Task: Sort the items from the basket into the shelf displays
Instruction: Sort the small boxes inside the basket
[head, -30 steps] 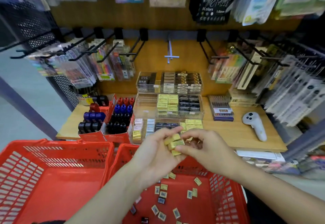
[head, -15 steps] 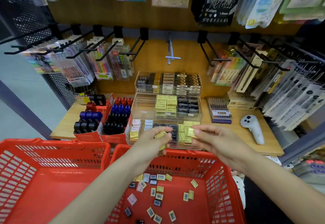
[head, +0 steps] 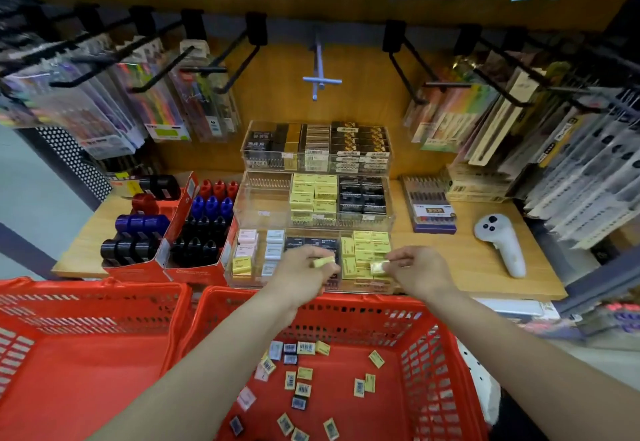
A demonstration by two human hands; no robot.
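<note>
Yellow in our left hand (head: 304, 269): we pinch a small pale-yellow eraser (head: 324, 261) between curled fingers and thumb, above the front row of the clear display tray (head: 389, 220).
Yellow in our right hand (head: 417, 269): fingertips clamp a second yellow eraser (head: 378, 267), its wrapper glossy, right over the tray's front-right compartment of matching yellow erasers (head: 367, 246).
Hands: we hold them apart, each with its own piece.
Red basket (head: 446, 364): below our forearms, we see loose small erasers (head: 304, 371) scattered on its floor, yellow, white and dark ones, several barcode-up.
Second red basket (head: 69, 354): just beside it on the left.
Shelf (head: 485, 260): wooden, and we see a white controller (head: 498, 243) lying right of the tray.
</note>
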